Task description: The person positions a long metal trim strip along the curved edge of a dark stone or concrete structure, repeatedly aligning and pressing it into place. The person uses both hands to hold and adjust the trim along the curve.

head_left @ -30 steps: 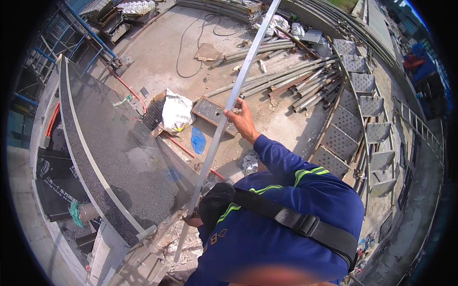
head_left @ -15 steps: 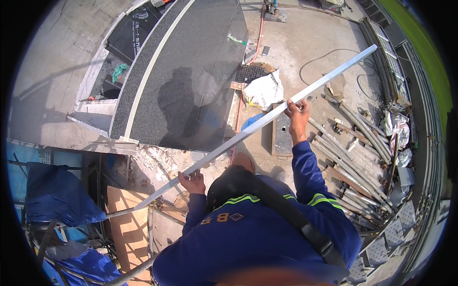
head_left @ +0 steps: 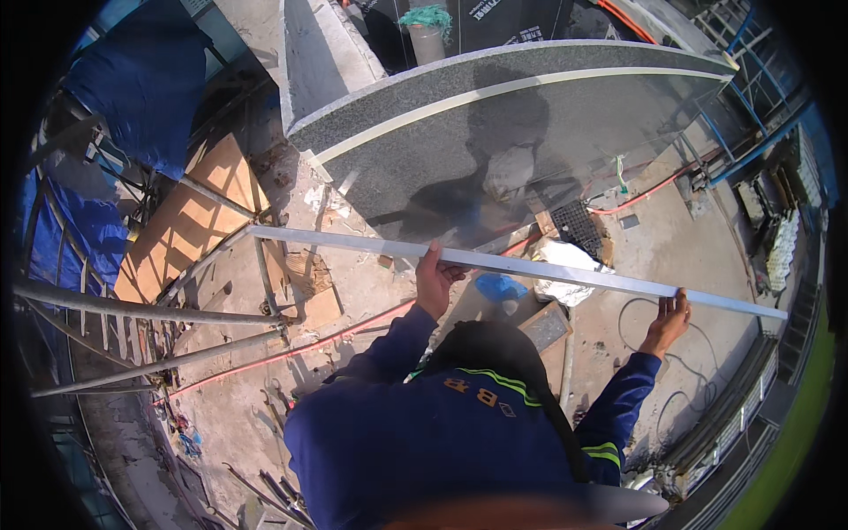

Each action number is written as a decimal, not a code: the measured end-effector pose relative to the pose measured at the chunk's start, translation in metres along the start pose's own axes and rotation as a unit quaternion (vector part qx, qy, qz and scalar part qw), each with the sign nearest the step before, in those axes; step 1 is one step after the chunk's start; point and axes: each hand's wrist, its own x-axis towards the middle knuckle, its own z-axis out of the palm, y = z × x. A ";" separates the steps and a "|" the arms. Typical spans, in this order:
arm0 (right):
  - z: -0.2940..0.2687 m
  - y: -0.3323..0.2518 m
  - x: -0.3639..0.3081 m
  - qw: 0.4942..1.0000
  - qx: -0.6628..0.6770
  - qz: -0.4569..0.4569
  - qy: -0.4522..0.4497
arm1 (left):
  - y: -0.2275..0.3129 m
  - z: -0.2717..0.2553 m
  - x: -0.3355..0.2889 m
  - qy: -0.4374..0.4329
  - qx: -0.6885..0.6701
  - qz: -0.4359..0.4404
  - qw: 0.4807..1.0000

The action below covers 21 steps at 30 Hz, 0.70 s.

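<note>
Both hands carry a long, straight aluminium bar point(head_left: 548, 270) that spans most of the view, its right end a little nearer me than its left. My left hand point(head_left: 435, 283) is closed on it left of the middle, the thumb over the far side. Towards the right end, my right hand point(head_left: 669, 324) grips the bar with curled fingers. Beyond the bar stands a dark grey stone-faced wall point(head_left: 601, 132) with a pale strip along its upper part. The bar's left end is close to scaffold tubes.
Scaffold tubes point(head_left: 159, 309), a plywood sheet point(head_left: 199, 221) and blue tarps point(head_left: 146, 79) crowd the left. A white sack point(head_left: 565, 265), a blue bag point(head_left: 500, 287) and a black crate point(head_left: 579, 228) lie by the wall. A red hose point(head_left: 291, 349) and a dark cable point(head_left: 698, 389) cross the floor.
My view and body have turned left, bringing the wall ahead. The bar has swung from a steep diagonal to nearly crosswise. My hands are farther apart on it, both still gripping.
</note>
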 end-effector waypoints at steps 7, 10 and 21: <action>0.054 -0.034 0.115 0.998 -0.010 -0.059 -0.031 | -0.032 0.080 0.056 -0.022 0.037 0.057 0.997; 0.095 -0.040 0.155 0.998 -0.012 -0.053 -0.035 | -0.033 0.102 0.064 -0.017 0.050 0.071 0.996; 0.255 -0.024 0.312 0.983 0.014 -0.032 -0.178 | -0.051 0.227 0.101 0.127 0.076 0.241 0.959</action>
